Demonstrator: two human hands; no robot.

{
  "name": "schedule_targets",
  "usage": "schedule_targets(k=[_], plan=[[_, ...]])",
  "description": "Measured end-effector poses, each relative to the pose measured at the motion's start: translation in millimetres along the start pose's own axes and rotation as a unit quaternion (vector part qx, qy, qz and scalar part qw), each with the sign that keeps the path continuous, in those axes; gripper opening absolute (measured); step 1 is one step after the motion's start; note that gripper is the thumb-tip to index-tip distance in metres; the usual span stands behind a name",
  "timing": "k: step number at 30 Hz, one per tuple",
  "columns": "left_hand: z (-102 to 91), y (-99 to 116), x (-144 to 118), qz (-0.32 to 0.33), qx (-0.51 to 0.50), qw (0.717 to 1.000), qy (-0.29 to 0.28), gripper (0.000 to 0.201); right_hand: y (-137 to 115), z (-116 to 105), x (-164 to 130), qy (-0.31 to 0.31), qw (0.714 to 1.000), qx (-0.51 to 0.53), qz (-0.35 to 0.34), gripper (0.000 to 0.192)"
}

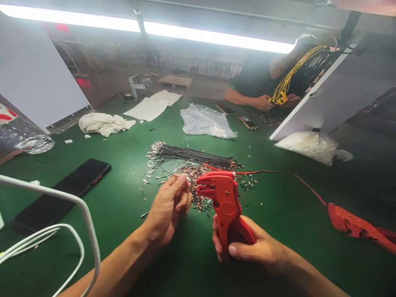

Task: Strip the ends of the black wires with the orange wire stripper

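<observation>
My right hand (253, 245) is wrapped around the handles of a red wire stripper (227, 202), whose jaws point left. Just left of those jaws, my left hand (173, 200) pinches a thin black wire (166, 169) between thumb and fingers; part of the wire is hidden by the fingers. Behind both hands lies a bundle of black wires (194, 154) with metal terminals at its left end. A heap of cut wire scraps (201, 202) with copper bits spreads beneath the stripper's jaws and beside my left fingertips.
A second red hand tool (355, 222) lies at the right. On the left are a black phone (64, 194) and a white cable (88, 222). Farther back lie a clear plastic bag (206, 121) and a white cloth (105, 123). Across the table, a co-worker's hands hold yellow wires (287, 78).
</observation>
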State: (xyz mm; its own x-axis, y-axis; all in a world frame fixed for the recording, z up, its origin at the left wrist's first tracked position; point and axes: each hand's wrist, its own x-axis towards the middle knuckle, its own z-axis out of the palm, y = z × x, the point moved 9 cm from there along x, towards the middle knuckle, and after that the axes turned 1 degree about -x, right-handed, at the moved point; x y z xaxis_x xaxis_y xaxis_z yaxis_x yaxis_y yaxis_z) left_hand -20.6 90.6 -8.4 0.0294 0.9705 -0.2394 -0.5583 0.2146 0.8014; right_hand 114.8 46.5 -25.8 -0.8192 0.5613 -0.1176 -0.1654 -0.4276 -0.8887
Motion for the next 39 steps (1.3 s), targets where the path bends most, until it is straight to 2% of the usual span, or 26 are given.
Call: schedule_targets(k=[8, 14, 19, 29, 34, 39], plan=[[6.2, -14, -3, -0.029, -0.025, 0.998, -0.040, 0.035, 2, 1, 1, -0.005, 1.000, -0.014, 0.001, 0.035], [5.5, -19, -4, -0.045, -0.049, 0.997, -0.033, 0.031, 4, 1, 0, -0.004, 1.000, -0.014, 0.010, 0.036], [11.2, -23, -6, -0.072, -0.080, 0.993, -0.042, 0.038, 2, 1, 1, 0.000, 1.000, -0.028, 0.009, 0.037], [7.5, -21, -5, -0.028, -0.028, 0.998, -0.043, 0.043, 2, 3, 1, -0.006, 0.998, -0.057, 0.005, 0.035], [6.0, -21, -4, -0.027, -0.019, 0.998, -0.046, 0.043, -2, 4, 2, -0.001, 0.997, -0.083, -0.004, 0.035], [5.1, -24, -5, -0.042, -0.026, 0.998, -0.045, 0.041, -1, 5, 2, -0.002, 0.998, -0.059, -0.017, 0.033]])
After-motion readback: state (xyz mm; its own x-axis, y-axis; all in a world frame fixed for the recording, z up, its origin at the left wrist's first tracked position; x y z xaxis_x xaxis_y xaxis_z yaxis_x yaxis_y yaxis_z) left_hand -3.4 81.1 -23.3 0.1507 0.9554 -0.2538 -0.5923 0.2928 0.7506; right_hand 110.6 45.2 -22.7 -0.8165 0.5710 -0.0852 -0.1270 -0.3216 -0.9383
